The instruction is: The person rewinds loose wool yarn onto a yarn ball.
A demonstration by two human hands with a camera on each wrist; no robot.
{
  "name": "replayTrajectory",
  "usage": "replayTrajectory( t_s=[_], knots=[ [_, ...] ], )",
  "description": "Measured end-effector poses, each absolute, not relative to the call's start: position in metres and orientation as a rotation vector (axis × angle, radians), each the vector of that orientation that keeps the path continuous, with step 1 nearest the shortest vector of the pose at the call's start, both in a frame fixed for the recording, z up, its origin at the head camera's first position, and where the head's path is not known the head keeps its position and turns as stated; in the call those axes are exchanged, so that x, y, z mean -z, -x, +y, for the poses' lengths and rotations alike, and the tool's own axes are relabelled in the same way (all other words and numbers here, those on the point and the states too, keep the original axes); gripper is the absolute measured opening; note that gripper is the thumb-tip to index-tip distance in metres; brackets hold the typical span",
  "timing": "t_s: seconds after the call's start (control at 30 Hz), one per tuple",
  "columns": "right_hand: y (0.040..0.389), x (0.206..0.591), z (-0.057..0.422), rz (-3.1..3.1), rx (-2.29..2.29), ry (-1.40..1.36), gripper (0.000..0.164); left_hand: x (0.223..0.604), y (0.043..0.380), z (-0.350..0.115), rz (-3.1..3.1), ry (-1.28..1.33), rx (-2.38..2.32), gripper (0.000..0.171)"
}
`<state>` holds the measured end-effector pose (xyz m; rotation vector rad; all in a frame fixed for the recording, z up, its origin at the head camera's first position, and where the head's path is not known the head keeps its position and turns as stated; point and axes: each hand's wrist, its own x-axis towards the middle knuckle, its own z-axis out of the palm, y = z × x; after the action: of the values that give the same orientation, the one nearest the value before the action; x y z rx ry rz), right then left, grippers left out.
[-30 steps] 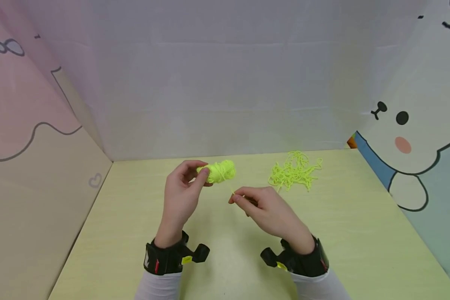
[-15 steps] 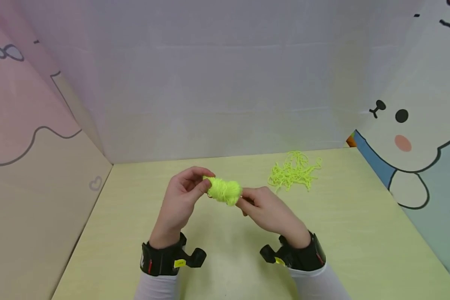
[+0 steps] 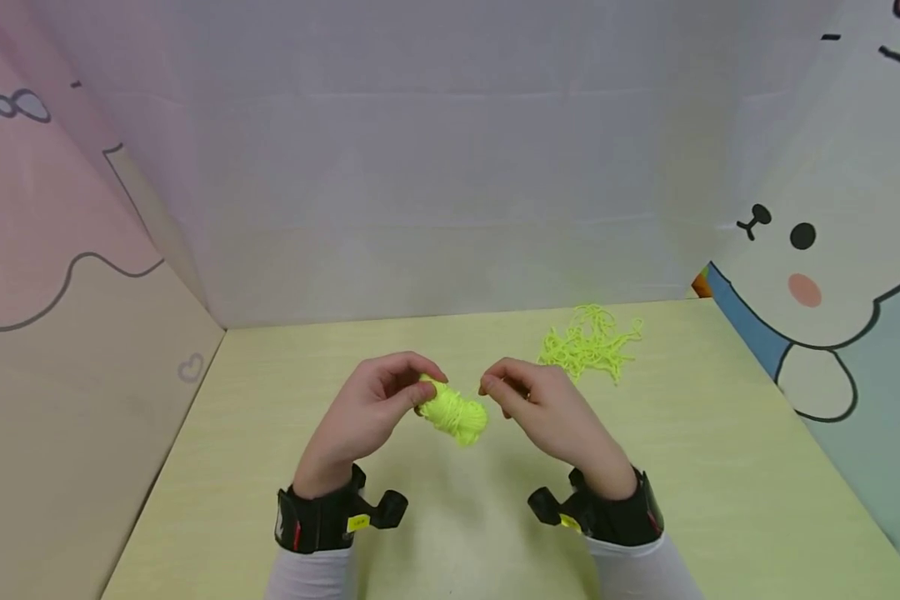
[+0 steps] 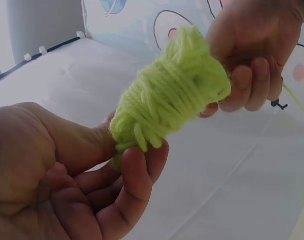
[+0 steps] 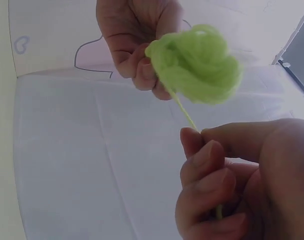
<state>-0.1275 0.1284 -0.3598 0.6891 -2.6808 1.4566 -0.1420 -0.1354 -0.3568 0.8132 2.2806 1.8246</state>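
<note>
A small bundle of neon yellow yarn [image 3: 453, 414] is held over the table by my left hand [image 3: 371, 408], thumb and fingers pinching its left end. In the left wrist view the bundle [image 4: 164, 95] shows many turns wrapped round its middle and loops at its far end. My right hand [image 3: 543, 408] is a little to the right, its thumb and forefinger pinching a single strand of yarn [image 5: 183, 111] that runs from the bundle. Further along, that strand passes through the curled fingers and leaves behind the hand.
A loose tangle of the same yarn [image 3: 588, 343] lies on the pale table [image 3: 270, 367] at the back right. A grey-white cloth wall [image 3: 450, 167] stands behind, with printed cartoon panels at both sides. Each wrist carries a black strap with a camera.
My left hand has brought the yarn bundle lower and nearer, tipping its free end downward. My right hand met the bundle's end, then moved up and right, apart from it.
</note>
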Motion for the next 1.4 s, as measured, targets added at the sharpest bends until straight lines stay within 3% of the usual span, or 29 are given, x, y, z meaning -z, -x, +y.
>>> replayTrajectory(
  t_s=[0.5,0.93,1.4],
  knots=[
    [0.113,0.349,0.127,-2.6,-1.497,-0.748,0.013,0.35,0.138,-0.121,2.727,-0.595,-1.744,0.013],
    [0.113,0.352,0.115,-2.702,-1.439,-0.821,0.017,0.351,0.14,-0.118,2.595,-0.402,-2.184,0.016],
    [0.121,0.362,0.108,-2.724,-1.467,-0.926,0.021,0.35,0.134,-0.12,2.219,-0.548,-2.375,0.015]
  ],
)
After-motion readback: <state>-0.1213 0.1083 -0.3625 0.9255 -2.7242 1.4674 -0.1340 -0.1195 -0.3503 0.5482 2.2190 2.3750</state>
